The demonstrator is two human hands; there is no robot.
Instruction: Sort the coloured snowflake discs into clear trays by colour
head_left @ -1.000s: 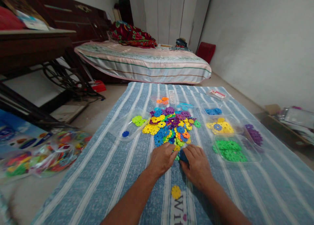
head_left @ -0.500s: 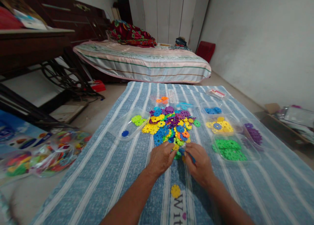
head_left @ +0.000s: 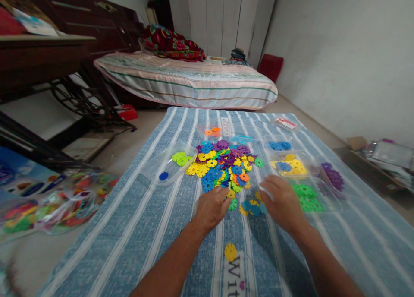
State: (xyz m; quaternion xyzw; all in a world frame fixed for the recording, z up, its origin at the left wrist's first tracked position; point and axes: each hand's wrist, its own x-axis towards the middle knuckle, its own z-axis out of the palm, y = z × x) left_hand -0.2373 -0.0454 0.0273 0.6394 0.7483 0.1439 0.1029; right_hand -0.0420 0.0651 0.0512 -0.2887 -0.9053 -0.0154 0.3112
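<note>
A heap of flower-shaped plastic discs (head_left: 223, 159) in many colours lies on the striped cloth. At its near edge is my left hand (head_left: 211, 207), fingers curled together beside a yellow disc (head_left: 230, 194) and a green disc (head_left: 233, 204); what they grip, if anything, is hidden. My right hand (head_left: 280, 202) hovers low to the right of the heap, fingers bent and slightly smeared. By its fingertips, several blue and yellow discs (head_left: 254, 207) lie loose on the cloth. A single yellow disc (head_left: 230, 252) rests nearer to me.
On the right stand clear trays with green discs (head_left: 305, 197), yellow discs (head_left: 294, 165), purple discs (head_left: 333, 176) and blue discs (head_left: 280, 146). A clear tray (head_left: 168, 182) at left holds lime discs and a dark blue one. Orange discs (head_left: 213, 132) lie at the back.
My right hand has moved right and slightly up, away from my left hand. Blue and yellow discs now show spread on the cloth beside it. My left hand has stayed almost still.
</note>
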